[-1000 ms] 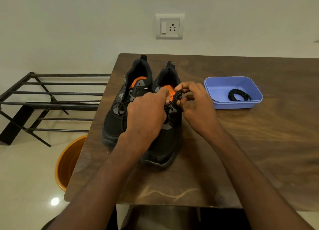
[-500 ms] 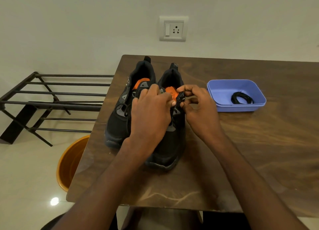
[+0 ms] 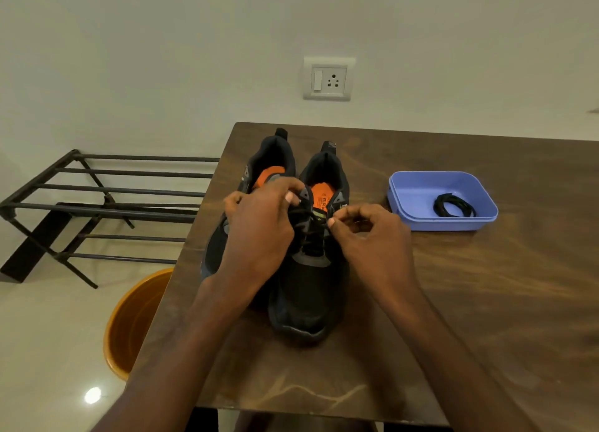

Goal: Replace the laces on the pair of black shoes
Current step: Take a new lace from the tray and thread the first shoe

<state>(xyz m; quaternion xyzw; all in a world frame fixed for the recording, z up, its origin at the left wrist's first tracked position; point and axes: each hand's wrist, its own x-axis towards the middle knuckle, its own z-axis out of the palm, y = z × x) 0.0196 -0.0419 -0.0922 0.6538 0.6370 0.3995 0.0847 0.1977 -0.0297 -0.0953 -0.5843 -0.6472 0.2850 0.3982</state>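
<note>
Two black shoes (image 3: 308, 269) stand side by side on the brown surface (image 3: 486, 302), toes toward the near edge, heels toward the far wall. Both hands work at the top of the right-hand shoe. The left hand (image 3: 259, 234) reaches across the left-hand shoe, its fingers curled onto the lacing at the upper eyelets, apparently pinching the lace (image 3: 311, 234). The right hand (image 3: 376, 237) sits just beside the shoe's right flank, thumb and forefinger pinched together on what looks like the lace's end or an eyelet tab; the thing held is too small and dark to tell which.

Black lacing crosses the tongue of the right-hand shoe, so that shoe is still laced, at least in its lower rows. Whether this is the old lace coming out or a new one going in cannot be told from this view. The left-hand shoe is mostly hidden behind the left hand, and its lacing cannot be read.

To the right, well apart from the shoes, a blue tray (image 3: 411, 185) holds one coiled black lace (image 3: 453, 206), untouched. With a lace waiting there, I judge that much of the job remains.
</note>
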